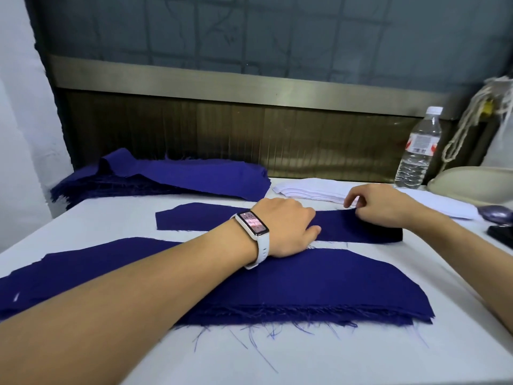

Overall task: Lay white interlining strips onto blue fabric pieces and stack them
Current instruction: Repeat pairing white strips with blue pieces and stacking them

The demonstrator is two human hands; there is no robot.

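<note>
A single blue fabric piece (194, 219) lies flat across the middle of the white table. My left hand (288, 226), with a white watch on the wrist, rests palm down on it, fingers flat. My right hand (380, 204) is at the piece's far right edge, fingertips pinched together at the fabric's upper edge beside the white interlining strips (311, 190). Whether the pinch holds blue fabric or a white strip is unclear. A stack of blue pieces (319, 287) with frayed threads lies near me. Another heap of blue pieces (172, 176) sits at the back left.
A plastic water bottle (419, 151) stands at the back right, next to a pale bowl-like object (472, 182) and a rope bundle (472, 115). A dark object (499, 218) lies at the right edge. A brown panel wall (249, 129) closes the table's far side.
</note>
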